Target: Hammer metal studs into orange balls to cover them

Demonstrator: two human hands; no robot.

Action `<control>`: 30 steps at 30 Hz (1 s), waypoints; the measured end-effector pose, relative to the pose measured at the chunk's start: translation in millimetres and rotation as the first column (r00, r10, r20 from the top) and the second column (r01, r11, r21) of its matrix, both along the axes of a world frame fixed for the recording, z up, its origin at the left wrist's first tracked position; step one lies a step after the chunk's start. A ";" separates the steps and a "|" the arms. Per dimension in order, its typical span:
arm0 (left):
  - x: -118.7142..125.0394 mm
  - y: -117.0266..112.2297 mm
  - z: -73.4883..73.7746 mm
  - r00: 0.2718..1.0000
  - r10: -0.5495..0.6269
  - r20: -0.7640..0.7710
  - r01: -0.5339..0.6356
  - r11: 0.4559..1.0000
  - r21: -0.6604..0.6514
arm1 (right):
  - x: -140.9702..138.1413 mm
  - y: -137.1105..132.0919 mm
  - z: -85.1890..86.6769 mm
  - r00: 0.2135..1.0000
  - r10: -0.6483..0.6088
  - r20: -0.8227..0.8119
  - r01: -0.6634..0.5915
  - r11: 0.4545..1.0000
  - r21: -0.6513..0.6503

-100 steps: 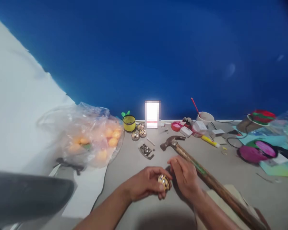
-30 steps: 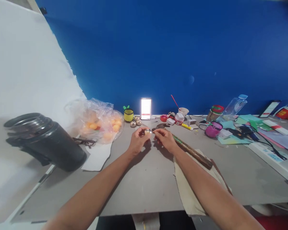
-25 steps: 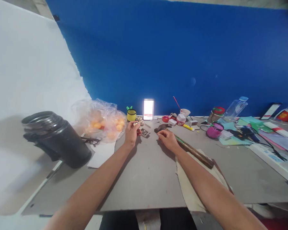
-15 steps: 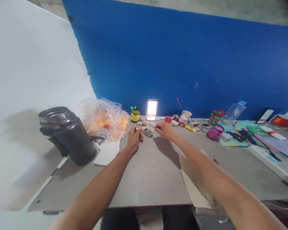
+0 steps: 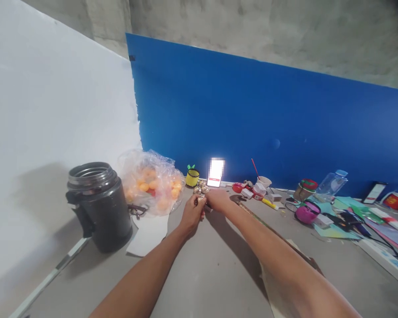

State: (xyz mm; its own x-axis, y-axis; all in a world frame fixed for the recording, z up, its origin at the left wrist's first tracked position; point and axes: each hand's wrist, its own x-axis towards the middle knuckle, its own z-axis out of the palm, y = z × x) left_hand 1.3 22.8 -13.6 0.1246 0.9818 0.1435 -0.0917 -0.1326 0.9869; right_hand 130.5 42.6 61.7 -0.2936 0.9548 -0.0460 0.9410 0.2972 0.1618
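Observation:
My left hand (image 5: 191, 213) is closed around a small shiny gold ball (image 5: 201, 200) between thumb and fingers. My right hand (image 5: 219, 200) has its fingertips bent in against that ball; whether they pinch some tiny piece is hidden. A small open box (image 5: 209, 209) of shiny bits lies on the table, mostly covered by the right hand. Just behind the hands sit several gold balls (image 5: 201, 186) in a cluster. A lit phone (image 5: 215, 173) leans upright behind them.
A dark wide-mouthed flask (image 5: 99, 212) and a plastic bag of orange fruit (image 5: 155, 187) stand left. Beside the right forearm lies a long-handled hammer (image 5: 252, 213). Farther right are a white cup (image 5: 264, 181), a pink pouch (image 5: 307, 213), a clear bottle (image 5: 331, 184) and a power strip (image 5: 383, 260).
My right hand has moved left from beyond the small box to the ball in my left hand. The view has tilted up, and the hammer now shows beside my right forearm.

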 end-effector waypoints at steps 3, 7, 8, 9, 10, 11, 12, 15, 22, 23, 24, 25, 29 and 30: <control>0.7 -0.4 -0.8 1.000 -0.010 -0.006 0.010 1.000 0.001 | 0.0 0.2 0.1 1.000 0.002 -0.003 -0.002 1.000 -0.007; 1.7 -3.1 2.2 1.000 0.009 -0.027 -0.009 1.000 0.003 | 3.1 -3.4 -0.9 0.999 -0.011 -0.037 0.012 1.000 0.011; 2.0 -4.1 3.6 0.999 0.017 -0.031 -0.017 1.000 0.004 | 4.4 -4.5 -1.4 0.999 -0.016 -0.049 0.016 1.000 0.016; 2.3 -5.0 5.1 0.999 0.020 -0.035 -0.020 1.000 0.004 | 5.9 -5.5 -1.9 0.998 -0.020 -0.059 0.021 1.000 0.021; 2.6 -5.8 6.5 0.999 0.022 -0.038 -0.022 1.000 0.004 | 7.7 -6.4 -2.5 0.997 -0.025 -0.072 0.027 0.999 0.026; 2.7 -6.5 7.7 0.999 0.023 -0.042 -0.023 1.000 0.003 | 9.9 -7.1 -2.9 0.995 -0.031 -0.093 0.035 0.999 0.034; 2.8 -7.1 8.7 0.999 0.025 -0.046 -0.025 1.000 0.003 | 12.5 -8.0 -3.2 0.992 -0.038 -0.124 0.045 0.998 0.047; 2.3 -7.5 10.1 0.997 0.033 -0.071 -0.032 0.999 0.014 | 23.7 -13.9 -3.2 0.954 -0.030 -0.300 0.060 0.994 0.093; -0.8 -6.1 7.8 0.988 0.055 -0.141 -0.041 0.994 0.104 | 59.1 -57.4 -19.5 0.434 -0.179 -0.883 0.015 0.981 -0.192; -1.0 -6.9 7.6 0.986 0.064 -0.156 -0.045 0.992 0.122 | 63.4 -62.3 -25.7 0.326 -0.216 -0.920 -0.005 0.973 -0.230; -0.9 -8.4 7.6 0.982 0.075 -0.173 -0.050 0.989 0.142 | 67.5 -65.7 -32.4 0.219 -0.242 -0.945 -0.017 0.968 -0.252; -0.5 -10.4 7.8 0.978 0.083 -0.189 -0.053 0.985 0.161 | 71.2 -67.7 -39.2 0.122 -0.266 -0.956 -0.025 0.962 -0.271; 4.6 -23.8 10.9 0.985 0.039 -0.171 -0.013 0.988 0.154 | 82.3 -67.4 -57.8 -0.194 -0.376 -0.906 -0.080 0.927 -0.367; 6.6 -27.4 12.0 0.988 0.009 -0.157 0.011 0.991 0.132 | 83.8 -67.1 -59.2 -0.255 -0.403 -0.879 -0.104 0.915 -0.389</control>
State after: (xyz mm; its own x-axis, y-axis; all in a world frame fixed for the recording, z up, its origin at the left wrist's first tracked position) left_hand 7.9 -4.6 -1.5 0.1567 0.9554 0.2503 0.0623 -0.2625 0.9629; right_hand 214.3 -24.5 2.5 -0.0689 0.9925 -0.1010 -0.1157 -0.1085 -0.9873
